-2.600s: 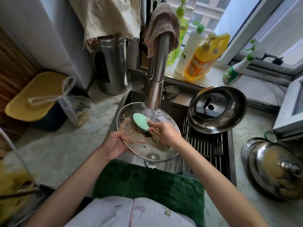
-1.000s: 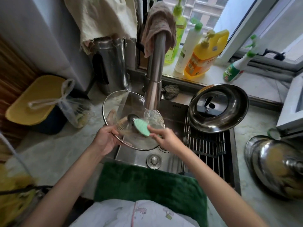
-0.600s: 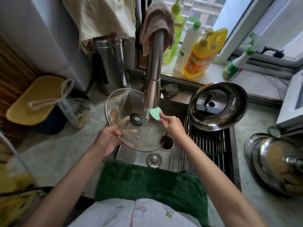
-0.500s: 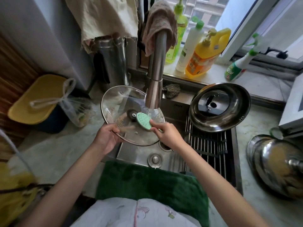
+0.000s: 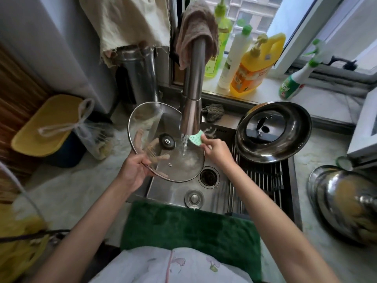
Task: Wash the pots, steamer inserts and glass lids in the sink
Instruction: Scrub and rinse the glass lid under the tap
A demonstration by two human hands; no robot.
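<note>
Water from the steel faucet [image 5: 192, 94] strikes the round, steel-rimmed glass lid [image 5: 163, 139], which the left hand [image 5: 133, 170] clamps by its near rim, tilted over the sink [image 5: 173, 190], probably for runoff, while the right hand [image 5: 217, 150] pinches a dotted green scrubber [image 5: 195, 137] just beside the stream.

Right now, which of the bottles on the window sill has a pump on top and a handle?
The yellow-orange detergent jug, third from the left. It alone has a pump and a side handle; the others are slim bottles.
</note>
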